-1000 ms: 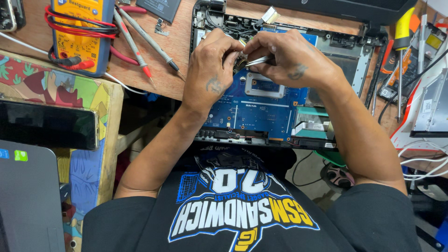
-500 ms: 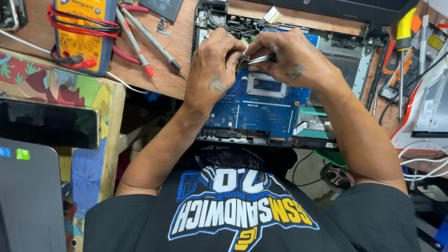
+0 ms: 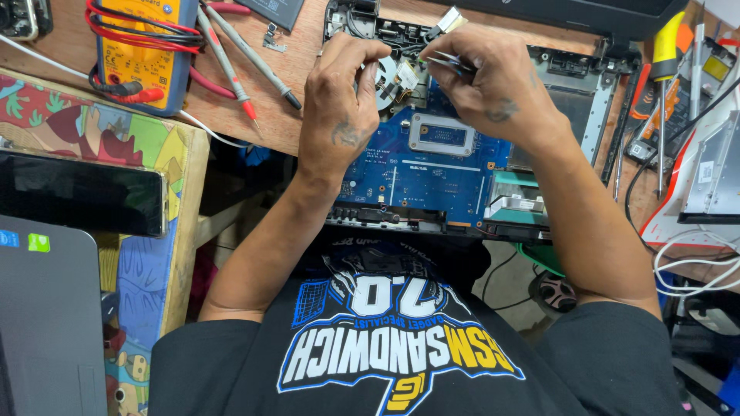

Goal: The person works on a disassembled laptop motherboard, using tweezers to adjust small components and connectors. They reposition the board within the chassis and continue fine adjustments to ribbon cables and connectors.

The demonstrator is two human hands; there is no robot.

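At upper centre, a glossy blue circuit board (image 3: pixel 432 173) lies flat in a black plastic laptop shell (image 3: pixel 574 100) on a wooden bench (image 3: pixel 293 85). The left hand (image 3: pixel 343 115) curls, fingertips pinching a small white connector (image 3: pixel 406 75). The right hand (image 3: pixel 493 85) grips thin metal tweezers (image 3: pixel 447 63), wrist bent downward.

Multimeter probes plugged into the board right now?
No. The two probes lie loose on the wooden bench beside the yellow multimeter, left of the blue board, tips touching nothing on it.
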